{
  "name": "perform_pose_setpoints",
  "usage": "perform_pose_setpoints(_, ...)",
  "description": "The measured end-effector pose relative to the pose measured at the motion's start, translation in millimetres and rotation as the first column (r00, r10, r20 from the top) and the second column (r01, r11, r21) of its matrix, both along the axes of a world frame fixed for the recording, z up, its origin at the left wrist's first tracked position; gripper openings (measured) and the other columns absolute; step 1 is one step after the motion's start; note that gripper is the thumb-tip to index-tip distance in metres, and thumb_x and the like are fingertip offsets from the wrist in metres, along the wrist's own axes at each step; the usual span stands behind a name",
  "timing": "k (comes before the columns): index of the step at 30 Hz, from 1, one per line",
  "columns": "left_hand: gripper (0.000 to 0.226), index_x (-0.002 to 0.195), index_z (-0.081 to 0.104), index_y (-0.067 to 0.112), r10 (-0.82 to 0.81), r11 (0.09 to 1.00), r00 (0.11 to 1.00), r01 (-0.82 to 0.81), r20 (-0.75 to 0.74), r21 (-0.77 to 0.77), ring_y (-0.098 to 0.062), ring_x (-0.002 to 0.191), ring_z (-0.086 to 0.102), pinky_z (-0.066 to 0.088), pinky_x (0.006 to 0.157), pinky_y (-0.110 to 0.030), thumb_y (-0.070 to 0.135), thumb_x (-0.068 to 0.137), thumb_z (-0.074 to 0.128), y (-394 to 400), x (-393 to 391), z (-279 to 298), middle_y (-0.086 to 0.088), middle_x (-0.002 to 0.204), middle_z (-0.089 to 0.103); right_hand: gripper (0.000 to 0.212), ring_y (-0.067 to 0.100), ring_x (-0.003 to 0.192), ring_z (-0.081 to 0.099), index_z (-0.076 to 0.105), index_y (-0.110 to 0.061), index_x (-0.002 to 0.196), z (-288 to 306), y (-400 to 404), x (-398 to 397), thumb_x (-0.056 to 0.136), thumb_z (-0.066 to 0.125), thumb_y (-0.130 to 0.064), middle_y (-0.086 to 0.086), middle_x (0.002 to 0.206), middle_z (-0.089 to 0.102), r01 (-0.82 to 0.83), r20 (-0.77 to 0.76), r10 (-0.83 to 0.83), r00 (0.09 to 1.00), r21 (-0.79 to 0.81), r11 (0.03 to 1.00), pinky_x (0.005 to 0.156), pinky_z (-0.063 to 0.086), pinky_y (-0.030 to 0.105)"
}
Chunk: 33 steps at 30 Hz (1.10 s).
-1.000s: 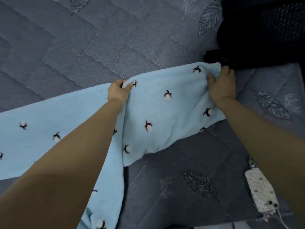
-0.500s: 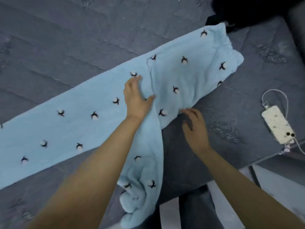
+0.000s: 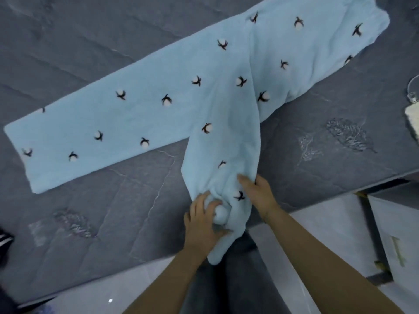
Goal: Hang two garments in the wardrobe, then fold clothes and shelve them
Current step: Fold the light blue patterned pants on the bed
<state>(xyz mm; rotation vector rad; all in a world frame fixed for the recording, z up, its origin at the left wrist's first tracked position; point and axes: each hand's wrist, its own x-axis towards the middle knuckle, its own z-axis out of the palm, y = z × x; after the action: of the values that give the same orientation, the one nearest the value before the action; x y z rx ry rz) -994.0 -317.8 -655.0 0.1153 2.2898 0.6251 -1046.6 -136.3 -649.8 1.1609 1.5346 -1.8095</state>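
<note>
Light blue fleece pants (image 3: 172, 103) with small white-and-dark cotton motifs lie on the grey quilted bed (image 3: 79, 53). One leg stretches flat to the left; the other runs down to the bed's near edge and bunches there, its end hanging over. My left hand (image 3: 201, 220) grips the bunched lower end of that leg. My right hand (image 3: 258, 196) holds the same leg from the right side, fingers curled into the fabric. The waistband lies at the top right.
A phone in a pale spotted case (image 3: 412, 123) with a white cable lies on the bed at the right edge. Beyond the bed's near edge are light floor tiles (image 3: 317, 225) and a white cabinet (image 3: 399, 232) at the right.
Both hands moved down from the crotch area to the lower end of the near leg and took hold of it. The view shifted so the whole left leg shows.
</note>
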Motion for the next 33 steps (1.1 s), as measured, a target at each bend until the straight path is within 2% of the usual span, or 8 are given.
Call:
perform_pose_setpoints(3, 0.031, 0.101, 0.067, 0.013, 0.263, 0.94, 0.962, -0.238, -0.078, 0.244, -0.018, 0.113, 0.041, 0.043, 0.095, -0.035, 0.028, 0.075, 0.077, 0.0, -13.4, -6.7, 0.0, 0.124, 0.051, 0.014, 0.012, 0.094, 0.067, 0.066, -0.021, 0.108, 1.2, 1.1, -0.7, 0.096, 0.061, -0.023, -0.003, 0.105, 0.07, 0.053, 0.002, -0.053, 0.999, -0.005, 0.999, 0.075, 0.057, 0.022)
perform_pose_setpoints(5, 0.022, 0.098, 0.067, 0.015, 0.443, 0.813, 0.887, -0.46, 0.133, 0.358, -0.02, 0.108, 0.055, 0.048, 0.091, -0.033, 0.01, 0.079, 0.077, -10.1, -22.9, -3.7, 0.0, 0.112, 0.063, 0.021, 0.012, 0.088, 0.068, 0.066, -0.013, 0.115, 6.6, 0.5, -6.0, 0.096, 0.06, -0.022, 0.0, 0.104, 0.071, 0.084, 0.022, -0.083, 0.996, -0.049, 0.995, 0.07, 0.059, 0.023)
perform_pose_setpoints(8, 0.026, 0.108, 0.066, 0.023, 0.58, 0.475, 0.606, -0.794, 0.544, 0.378, -0.008, 0.1, 0.067, 0.053, 0.082, -0.02, 0.01, 0.086, 0.069, -38.9, -36.8, 7.5, 0.007, 0.106, 0.073, 0.031, 0.019, 0.085, 0.072, 0.063, -0.008, 0.121, 22.0, -8.6, -27.5, 0.099, 0.054, -0.028, 0.005, 0.1, 0.074, -0.005, -0.007, 0.004, 1.0, -0.176, 0.984, 0.071, 0.06, 0.031)
perform_pose_setpoints(13, 0.033, 0.129, 0.054, 0.014, 0.785, 0.031, 0.137, -0.983, 0.605, 0.183, -0.021, 0.121, 0.057, 0.046, 0.101, -0.037, 0.021, 0.097, 0.056, -90.4, -34.6, 23.0, -0.004, 0.131, 0.06, 0.028, 0.013, 0.116, 0.062, 0.055, -0.028, 0.123, 45.2, -70.1, -66.9, 0.103, 0.037, -0.039, 0.001, 0.128, 0.065, -0.303, -0.11, 0.282, 0.953, -0.377, 0.875, 0.1, 0.048, 0.031)
perform_pose_setpoints(20, 0.018, 0.11, 0.064, 0.029, 0.706, 0.122, 0.168, -0.986, 0.688, 0.115, -0.013, 0.105, 0.064, 0.049, 0.088, -0.029, 0.036, 0.097, 0.053, -102.0, -7.5, 33.0, 0.003, 0.112, 0.07, 0.028, 0.019, 0.117, 0.058, 0.063, -0.024, 0.093, 36.7, -142.7, -102.1, 0.099, 0.047, -0.045, 0.003, 0.132, 0.06, -0.397, 0.022, 0.419, 0.908, -0.274, 0.876, 0.105, 0.043, 0.035)
perform_pose_setpoints(24, 0.021, 0.116, 0.064, 0.019, 0.636, -0.122, 0.038, -0.981, 0.77, 0.149, -0.015, 0.095, 0.067, 0.051, 0.093, -0.033, 0.021, 0.097, 0.057, -106.2, -18.7, 22.6, 0.001, 0.104, 0.073, 0.026, 0.013, 0.109, 0.061, 0.064, -0.018, 0.108, 29.5, -153.2, -95.2, 0.101, 0.047, -0.036, 0.001, 0.126, 0.064, -0.414, -0.03, 0.414, 0.91, -0.143, 0.899, 0.092, 0.05, 0.025)
perform_pose_setpoints(27, 0.025, 0.119, 0.063, 0.015, 0.679, -0.247, -0.007, -0.944, 0.734, 0.22, -0.019, 0.099, 0.067, 0.055, 0.088, -0.033, 0.024, 0.097, 0.056, -146.4, -41.1, 28.0, -0.004, 0.111, 0.072, 0.024, 0.011, 0.105, 0.063, 0.066, -0.014, 0.116, 38.0, -149.3, -79.6, 0.101, 0.048, -0.019, 0.003, 0.12, 0.067, -0.417, -0.191, 0.458, 0.868, 0.217, 0.882, 0.083, 0.051, 0.016)
perform_pose_setpoints(33, 0.033, 0.129, 0.059, 0.015, 0.855, -0.177, 0.079, -0.885, 0.513, 0.431, -0.02, 0.113, 0.063, 0.05, 0.099, -0.037, 0.023, 0.098, 0.055, -253.3, -102.7, 54.0, -0.003, 0.121, 0.067, 0.049, 0.026, 0.134, 0.038, 0.054, -0.007, 0.134, 53.8, -154.7, -86.9, 0.088, 0.049, 0.01, 0.01, 0.143, 0.046, -0.445, -0.136, 0.85, 0.509, 0.804, 0.395, 0.114, 0.027, 0.029)
